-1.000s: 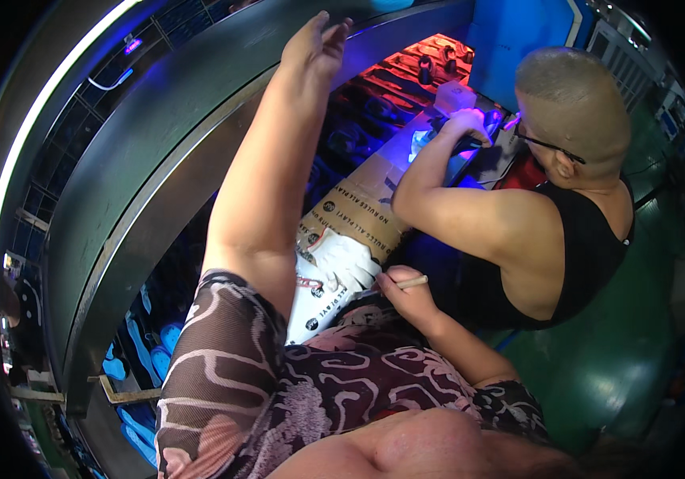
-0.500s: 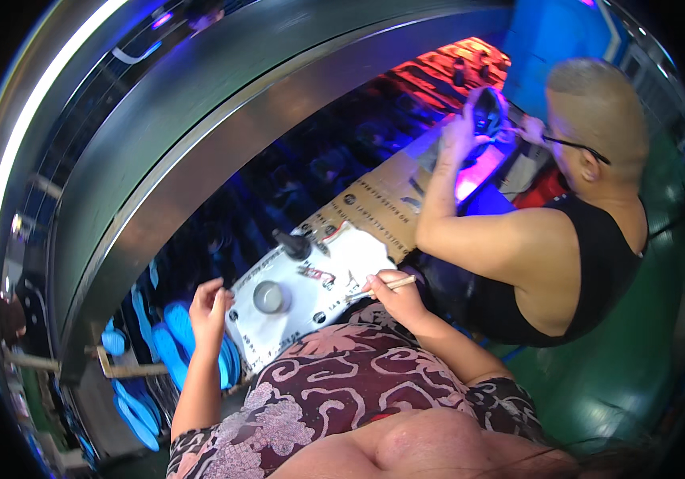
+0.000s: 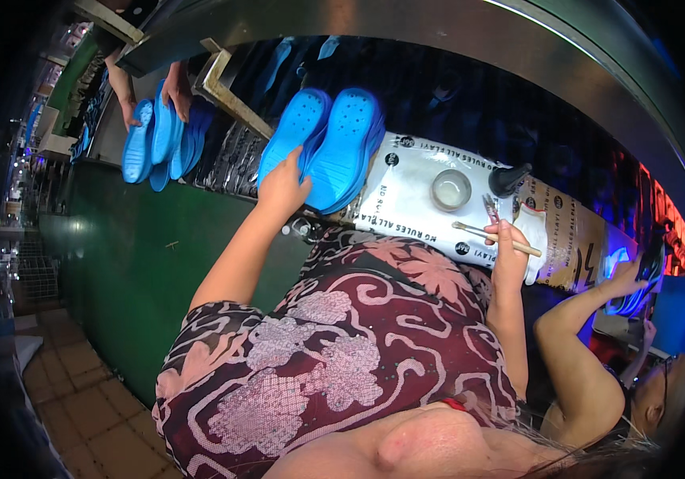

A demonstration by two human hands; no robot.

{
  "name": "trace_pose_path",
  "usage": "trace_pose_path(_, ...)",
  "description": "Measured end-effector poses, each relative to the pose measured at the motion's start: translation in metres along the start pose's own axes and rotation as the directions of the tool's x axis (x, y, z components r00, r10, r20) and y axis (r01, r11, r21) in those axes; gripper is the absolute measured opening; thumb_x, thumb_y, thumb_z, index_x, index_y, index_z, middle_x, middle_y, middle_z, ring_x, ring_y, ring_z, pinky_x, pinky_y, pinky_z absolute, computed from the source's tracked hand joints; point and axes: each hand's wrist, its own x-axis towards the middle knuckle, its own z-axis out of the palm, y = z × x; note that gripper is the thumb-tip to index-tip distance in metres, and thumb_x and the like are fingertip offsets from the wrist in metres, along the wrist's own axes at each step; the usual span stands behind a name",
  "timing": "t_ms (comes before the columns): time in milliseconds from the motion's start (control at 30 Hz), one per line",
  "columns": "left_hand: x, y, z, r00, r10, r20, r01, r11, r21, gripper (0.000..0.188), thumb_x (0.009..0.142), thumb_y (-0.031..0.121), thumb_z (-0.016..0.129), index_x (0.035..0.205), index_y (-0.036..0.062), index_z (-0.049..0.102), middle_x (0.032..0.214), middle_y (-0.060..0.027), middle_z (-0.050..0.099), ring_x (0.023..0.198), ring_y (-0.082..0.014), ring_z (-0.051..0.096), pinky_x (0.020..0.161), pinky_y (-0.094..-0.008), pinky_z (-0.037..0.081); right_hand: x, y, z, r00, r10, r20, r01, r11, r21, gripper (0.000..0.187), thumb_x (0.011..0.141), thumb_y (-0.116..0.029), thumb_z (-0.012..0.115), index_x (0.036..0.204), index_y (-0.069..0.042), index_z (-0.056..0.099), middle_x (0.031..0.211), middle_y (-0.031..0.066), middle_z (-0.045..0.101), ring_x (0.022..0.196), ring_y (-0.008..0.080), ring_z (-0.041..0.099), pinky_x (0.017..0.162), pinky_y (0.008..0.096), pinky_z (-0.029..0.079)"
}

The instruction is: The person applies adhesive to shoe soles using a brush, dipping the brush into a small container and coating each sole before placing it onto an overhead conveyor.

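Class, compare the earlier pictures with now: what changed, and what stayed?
The left hand, raised at first, came down, then moved left onto a blue sole. The view swung left. The right hand still holds the brush; the cup stays on the white sheet.

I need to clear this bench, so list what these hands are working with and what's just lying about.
Likely in use:
brush, held in the right hand
blue soles, touched by the left hand
round bowl, perhaps

Seemingly lying about:
dark pointed container
small tool
white cloth with red edging
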Motion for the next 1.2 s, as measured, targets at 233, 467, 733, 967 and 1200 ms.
trace_pose_path(233,0.004,0.006,0.008,0.99,0.116,-0.084,-0.103,0.983,0.154,0.034,0.071,0.016,0.062,0.1,0.0042,0.052,0.078,-0.0177,0.062,0.067,-0.0348,0.061,0.057,-0.0441,0.049,-0.016,-0.024,0.0,0.997,0.077,-0.025,-0.077,0.997,-0.016,0.032,0.092,-0.025,0.052,0.079,0.002,0.062,0.073,0.0061,0.06,0.065,0.0097,0.05,0.063,0.0232,0.041)
trace_pose_path(467,0.014,0.008,0.001,0.997,0.004,0.082,-0.009,0.997,0.071,0.027,0.072,0.017,0.057,0.092,0.0,0.049,0.072,-0.02,0.06,0.066,-0.0375,0.059,0.059,-0.0451,0.048,-0.013,-0.016,0.014,0.997,0.064,-0.038,-0.066,0.997,-0.045,0.032,0.092,-0.024,0.051,0.077,0.002,0.063,0.068,0.0049,0.058,0.063,0.0096,0.05,0.062,0.0226,0.04)
trace_pose_path(733,-0.017,0.029,0.009,0.715,0.275,0.643,0.638,0.122,-0.761,0.032,0.081,0.017,0.056,0.109,0.0033,0.047,0.075,-0.0034,0.055,0.05,-0.0067,0.046,0.041,-0.0176,0.034,-0.014,-0.015,0.009,0.996,0.07,-0.049,-0.07,0.998,-0.004,0.032,0.092,-0.023,0.051,0.078,0.003,0.063,0.066,0.0049,0.057,0.063,0.0096,0.05,0.062,0.0224,0.039)
trace_pose_path(967,-0.031,0.106,0.019,0.945,0.239,0.221,0.163,0.242,-0.956,0.052,0.08,0.011,0.061,0.123,0.0006,0.034,0.103,-0.0135,0.056,0.083,-0.019,0.06,0.062,-0.0291,0.052,-0.013,-0.048,0.014,0.984,-0.18,-0.001,0.18,0.982,0.048,0.033,0.093,-0.022,0.048,0.078,0.004,0.063,0.07,0.0064,0.059,0.065,0.0113,0.052,0.064,0.0232,0.04)
trace_pose_path(1200,-0.035,0.148,0.019,0.947,0.322,-0.005,-0.126,0.354,-0.927,0.048,0.078,0.005,0.06,0.119,-0.0044,0.037,0.107,-0.014,0.056,0.095,-0.0177,0.057,0.083,-0.0302,0.046,-0.022,-0.06,0.03,0.75,-0.632,0.196,0.661,0.707,-0.252,0.022,0.083,-0.014,0.057,0.064,-0.005,0.064,0.057,0.0057,0.055,0.056,0.0219,0.05,0.064,0.0322,0.039)
